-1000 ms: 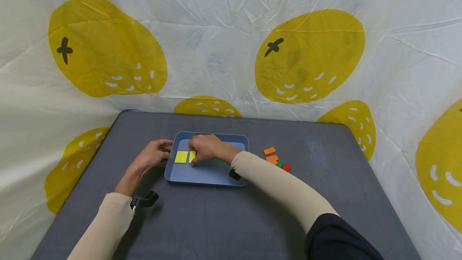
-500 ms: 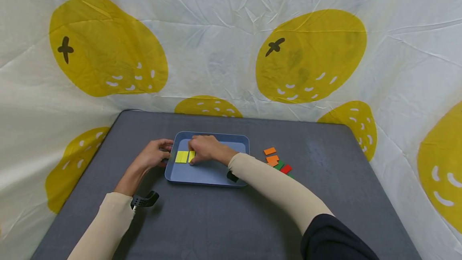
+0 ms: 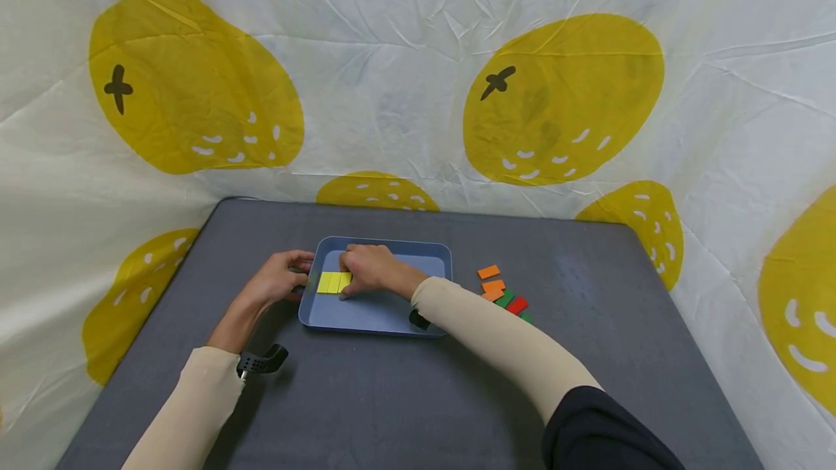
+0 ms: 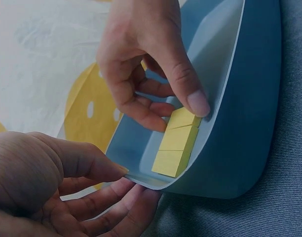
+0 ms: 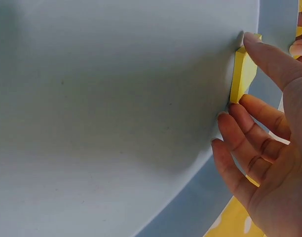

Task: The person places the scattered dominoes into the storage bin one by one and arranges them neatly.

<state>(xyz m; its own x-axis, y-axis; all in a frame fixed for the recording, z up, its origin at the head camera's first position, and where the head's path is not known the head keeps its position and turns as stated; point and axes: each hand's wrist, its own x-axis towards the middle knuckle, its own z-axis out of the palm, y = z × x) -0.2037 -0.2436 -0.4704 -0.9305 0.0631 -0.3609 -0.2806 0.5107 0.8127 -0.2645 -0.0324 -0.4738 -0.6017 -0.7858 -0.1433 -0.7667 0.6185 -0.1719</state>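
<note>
Right hand (image 3: 371, 267) and left hand (image 3: 275, 281) are both occupied: the end one of three yellow blocks (image 3: 334, 282) is pinched, the tray (image 3: 369, 318) around them gripped; yellow seems lined up, while orange, green and red blocks (image 3: 505, 299) are left on the table (image 3: 366, 412)

Nook: sheeted-off, room type unclear
Sheet (image 3: 392, 100): white fabric, yellow fruit print, nine to three o'clock
Surface (image 3: 366, 397): flat, grey, six o'clock

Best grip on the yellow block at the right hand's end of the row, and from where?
Likely its two short ends, pinched from above, as the right hand does. The end yellow block sits in the blue tray with one long side close against the next yellow block, leaving little finger room there.
</note>
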